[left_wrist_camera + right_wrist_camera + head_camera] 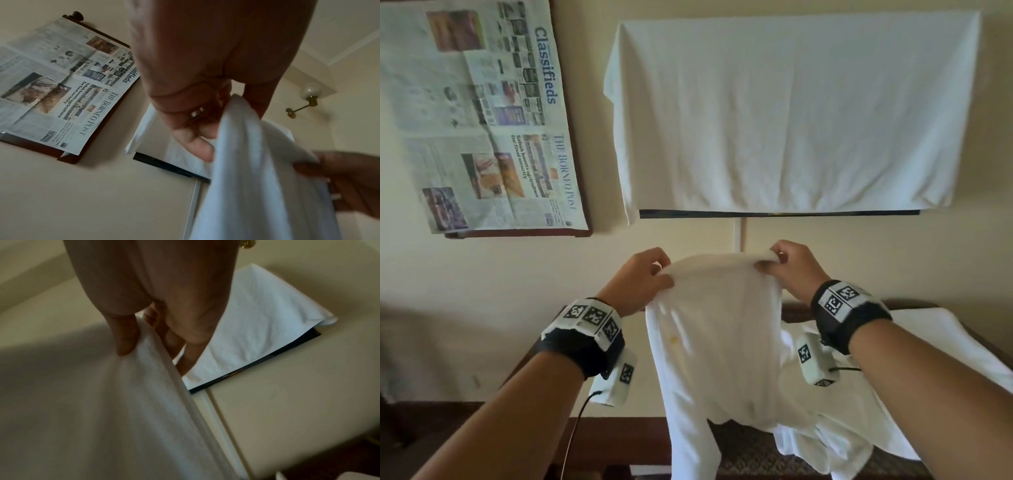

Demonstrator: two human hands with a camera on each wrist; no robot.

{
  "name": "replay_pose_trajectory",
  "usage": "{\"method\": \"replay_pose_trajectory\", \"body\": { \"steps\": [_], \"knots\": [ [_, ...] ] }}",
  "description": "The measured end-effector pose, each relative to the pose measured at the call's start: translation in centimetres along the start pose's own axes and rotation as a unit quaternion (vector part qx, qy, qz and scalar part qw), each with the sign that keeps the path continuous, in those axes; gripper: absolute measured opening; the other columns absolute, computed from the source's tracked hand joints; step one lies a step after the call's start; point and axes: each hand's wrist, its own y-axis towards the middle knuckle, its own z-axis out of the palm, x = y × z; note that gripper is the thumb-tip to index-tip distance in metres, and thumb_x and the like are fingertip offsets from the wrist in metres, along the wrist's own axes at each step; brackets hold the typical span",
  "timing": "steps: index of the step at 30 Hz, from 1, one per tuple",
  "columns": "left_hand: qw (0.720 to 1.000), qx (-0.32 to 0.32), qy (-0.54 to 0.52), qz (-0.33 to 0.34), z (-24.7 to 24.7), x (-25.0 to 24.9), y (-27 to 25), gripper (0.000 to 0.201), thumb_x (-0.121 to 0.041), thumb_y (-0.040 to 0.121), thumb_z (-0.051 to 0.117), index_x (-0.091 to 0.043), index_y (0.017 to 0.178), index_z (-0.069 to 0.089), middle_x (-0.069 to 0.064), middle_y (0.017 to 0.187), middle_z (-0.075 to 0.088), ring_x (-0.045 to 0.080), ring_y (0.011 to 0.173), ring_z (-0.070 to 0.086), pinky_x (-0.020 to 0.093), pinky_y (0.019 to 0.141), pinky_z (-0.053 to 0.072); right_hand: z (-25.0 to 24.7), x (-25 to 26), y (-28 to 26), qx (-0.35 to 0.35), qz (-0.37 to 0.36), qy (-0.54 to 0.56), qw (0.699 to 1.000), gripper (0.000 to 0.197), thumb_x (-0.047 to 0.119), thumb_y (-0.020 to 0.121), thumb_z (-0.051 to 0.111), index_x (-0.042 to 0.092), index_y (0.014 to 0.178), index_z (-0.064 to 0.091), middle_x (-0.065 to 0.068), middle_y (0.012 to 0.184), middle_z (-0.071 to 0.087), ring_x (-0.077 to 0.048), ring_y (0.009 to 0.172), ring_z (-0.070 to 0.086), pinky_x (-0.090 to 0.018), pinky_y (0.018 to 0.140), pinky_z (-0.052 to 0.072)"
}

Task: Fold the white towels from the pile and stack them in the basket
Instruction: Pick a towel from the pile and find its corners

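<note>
head: forward, level | wrists: close, upward | shared: draped screen

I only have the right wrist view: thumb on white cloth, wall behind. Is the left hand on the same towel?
Observer: Yes. In the head view the left hand grips the towel at its top edge, opposite the right hand.
Operator: Is it off the pile?
Observer: Its top is raised in front of the wall; the lower end hangs down by the other white towels, and whether it touches them I cannot tell.
Operator: Clean?
Observer: No, there is a small yellowish stain on its left part.
Operator: Basket in sight?
Observer: Not in any view.
</note>
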Motion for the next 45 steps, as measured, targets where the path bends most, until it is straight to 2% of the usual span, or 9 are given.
{"method": "replay_pose_trajectory", "body": {
  "steps": [4,7,12,19,24,28,31,38,45],
  "knots": [
    [0.998,0.045,0.039,-0.021,2.6,0.5,-0.7,0.016,-0.030,0.083,0.080,-0.023,0.086,0.066,0.003,0.071,0.067,0.013,0.063,0.059,0.030,0.064,0.050,1.8,4.2,-0.4,0.014,-0.081,0.059,0.995,0.008,0.012,0.084,0.072,0.013,0.091,0.067,-0.004,0.083,0.071,-0.011,0.071,0.061,-0.017,0.063,0.046],
    [0.988,0.060,-0.138,-0.021,4.8,-0.3,-1.2,0.030,-0.037,0.086,0.079,-0.011,0.099,0.070,-0.004,0.078,0.068,0.009,0.073,0.065,0.019,0.064,0.048,2.7,6.2,-0.9,0.050,-0.130,0.046,0.989,0.009,0.010,0.084,0.071,0.017,0.090,0.071,0.000,0.084,0.072,-0.006,0.074,0.063,-0.021,0.069,0.049],
    [0.969,-0.040,-0.241,0.048,4.1,-2.5,-0.4,0.016,-0.019,0.089,0.074,-0.010,0.102,0.075,0.013,0.099,0.076,0.027,0.094,0.073,0.043,0.081,0.058,2.1,6.4,-0.8,0.044,-0.148,0.019,0.988,0.012,0.016,0.080,0.078,0.017,0.083,0.066,0.001,0.078,0.068,-0.014,0.071,0.061,-0.027,0.067,0.049],
    [0.971,-0.126,-0.163,0.123,0.4,-6.0,-1.2,0.011,-0.017,0.082,0.081,-0.028,0.083,0.078,-0.006,0.086,0.075,0.020,0.087,0.070,0.039,0.080,0.058,2.4,0.9,-0.6,0.091,-0.081,-0.121,0.985,0.040,0.031,0.090,0.067,0.021,0.054,0.051,0.007,0.052,0.049,-0.003,0.045,0.045,-0.017,0.048,0.034],
    [0.947,-0.193,-0.209,0.147,-4.1,-5.1,-1.5,0.014,-0.017,0.084,0.077,-0.030,0.088,0.078,-0.007,0.087,0.073,0.015,0.083,0.066,0.036,0.074,0.055,2.4,-6.7,-0.1,0.083,0.034,-0.202,0.975,0.039,0.023,0.095,0.055,0.018,0.057,0.049,0.003,0.058,0.053,-0.028,0.069,0.054,-0.028,0.055,0.032],
    [0.959,-0.140,-0.211,0.128,-2.8,-4.1,-0.5,0.020,-0.006,0.093,0.066,-0.024,0.089,0.074,-0.001,0.087,0.072,0.016,0.081,0.067,0.034,0.077,0.052,1.4,-2.7,3.3,-0.031,-0.026,-0.026,0.999,0.023,0.000,0.088,0.046,0.008,0.089,0.068,-0.001,0.083,0.067,-0.019,0.081,0.063,-0.032,0.073,0.049],
    [0.962,-0.077,-0.239,0.112,-0.1,-4.7,1.3,0.016,-0.013,0.087,0.063,-0.022,0.088,0.076,0.001,0.087,0.071,0.018,0.084,0.066,0.036,0.080,0.051,-0.5,3.1,4.8,-0.045,-0.120,0.092,0.988,0.024,-0.003,0.088,0.049,0.008,0.094,0.070,0.011,0.083,0.065,0.007,0.076,0.058,-0.014,0.071,0.045],
    [0.937,-0.003,-0.327,0.122,6.2,-7.9,5.5,0.022,-0.023,0.099,0.061,-0.012,0.113,0.074,0.008,0.114,0.073,0.021,0.106,0.068,0.031,0.089,0.053,-3.4,6.5,6.4,-0.044,-0.287,0.035,0.956,0.008,0.018,0.089,0.067,0.013,0.084,0.072,0.002,0.073,0.070,-0.015,0.072,0.064,-0.028,0.069,0.051],
    [0.955,-0.015,-0.281,0.099,10.3,-9.7,8.2,0.034,-0.027,0.092,0.061,0.004,0.103,0.069,0.019,0.095,0.068,0.026,0.088,0.063,0.043,0.082,0.049,-5.5,2.0,6.0,-0.076,-0.299,0.002,0.951,0.024,0.025,0.087,0.072,0.008,0.074,0.062,0.001,0.057,0.055,-0.015,0.054,0.048,-0.027,0.055,0.041]
  ]
}}
